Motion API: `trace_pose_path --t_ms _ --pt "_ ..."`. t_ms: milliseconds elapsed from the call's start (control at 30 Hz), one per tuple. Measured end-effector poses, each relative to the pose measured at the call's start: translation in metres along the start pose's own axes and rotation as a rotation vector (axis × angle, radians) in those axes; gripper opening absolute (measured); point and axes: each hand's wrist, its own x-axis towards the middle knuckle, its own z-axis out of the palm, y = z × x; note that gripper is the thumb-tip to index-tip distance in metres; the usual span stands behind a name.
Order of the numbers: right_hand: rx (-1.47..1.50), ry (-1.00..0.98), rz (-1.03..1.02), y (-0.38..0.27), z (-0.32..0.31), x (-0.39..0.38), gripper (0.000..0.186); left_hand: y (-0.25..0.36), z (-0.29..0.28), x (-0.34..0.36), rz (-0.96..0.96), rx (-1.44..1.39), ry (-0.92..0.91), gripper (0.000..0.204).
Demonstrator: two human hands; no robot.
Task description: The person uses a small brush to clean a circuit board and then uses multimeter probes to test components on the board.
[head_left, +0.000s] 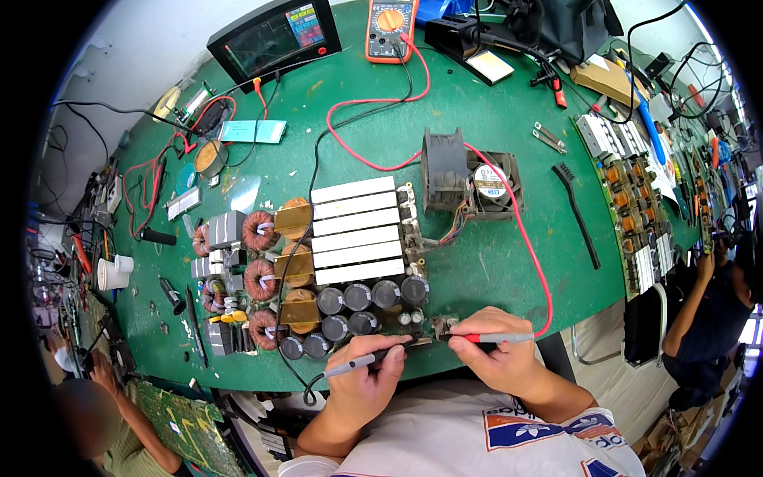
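Observation:
My left hand (363, 381) grips a black-and-grey test probe (350, 366), its tip angled toward the near right edge of a power circuit board (412, 230). In my right hand (497, 350) is a red-and-grey test probe (501, 338), pointing left at a small part (442, 325) at that same corner. Whether either tip touches metal is too small to tell. White heat sinks (358, 234), dark round capacitors (362, 324) and copper coils (261, 280) crowd the board. A black lead and a red lead (537, 266) run to an orange multimeter (389, 24) at the back.
Two cooling fans (445, 171) wired to the board stand right of it, with a black brush (579, 213) beyond. A black-framed screen device (274, 44) is at the back left. More boards (636, 215) line the right edge. Other people sit at lower left and far right.

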Motion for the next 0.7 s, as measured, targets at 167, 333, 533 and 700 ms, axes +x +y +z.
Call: trace_pose_path --t_ms 167,333,533,700 --pt "-0.005 -0.006 0.0 0.001 0.001 0.0 0.021 0.0 0.0 -0.003 -0.031 -0.016 -0.005 0.012" --pt "-0.046 -0.005 0.056 0.001 0.001 -0.001 0.019 -0.002 -0.008 -0.006 -0.005 0.033 -0.152 0.017" --pt "0.016 0.021 0.03 0.008 0.003 -0.004 0.019 -0.006 0.003 -0.007 -0.031 -0.186 0.023 0.019" --pt "0.054 -0.024 0.06 0.007 -0.002 0.0 0.017 0.005 -0.001 -0.006 -0.124 -0.188 0.037 0.024"
